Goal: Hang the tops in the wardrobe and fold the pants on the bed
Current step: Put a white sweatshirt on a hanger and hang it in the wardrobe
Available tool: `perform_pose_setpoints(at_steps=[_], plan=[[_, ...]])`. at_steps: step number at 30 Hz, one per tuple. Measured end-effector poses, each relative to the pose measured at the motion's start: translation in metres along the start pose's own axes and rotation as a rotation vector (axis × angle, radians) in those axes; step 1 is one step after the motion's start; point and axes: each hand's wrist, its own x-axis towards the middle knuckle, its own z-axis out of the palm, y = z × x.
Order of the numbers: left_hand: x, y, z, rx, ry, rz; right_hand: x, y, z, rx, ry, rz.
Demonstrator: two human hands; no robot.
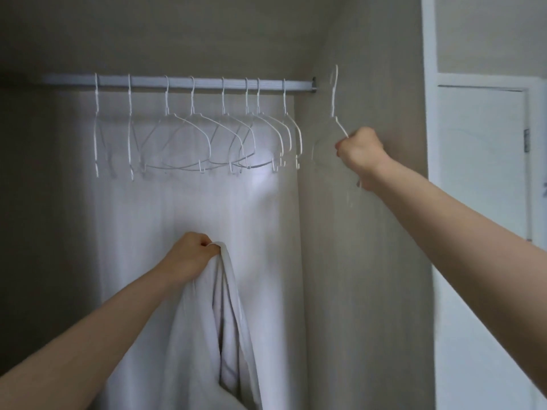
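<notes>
An open wardrobe (355,261) with plain beige walls fills the view, a white door (482,161) standing at its right. A pale curtain (165,208) hangs across the back below a white rail (207,83) that carries a row of empty white wire hangers (207,137). Low at centre, the left hand (189,255) has its grip closed tight on a bunched white top (204,335) that hangs down from it. The right hand (359,155), fist clenched, holds one white hanger (334,96) clear of the rail's right end.
</notes>
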Motion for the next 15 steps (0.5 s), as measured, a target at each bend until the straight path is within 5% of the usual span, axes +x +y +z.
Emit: perform_pose_setpoints(at_steps=[5, 15], plan=[[-0.019, -0.007, -0.002, 0.059, 0.029, -0.107, -0.068, 0.024, -0.005, 0.078, -0.159, 0.054], [-0.082, -0.022, 0.002, 0.14, -0.016, -0.425, -0.164, 0.083, -0.036, 0.372, -0.803, 0.315]])
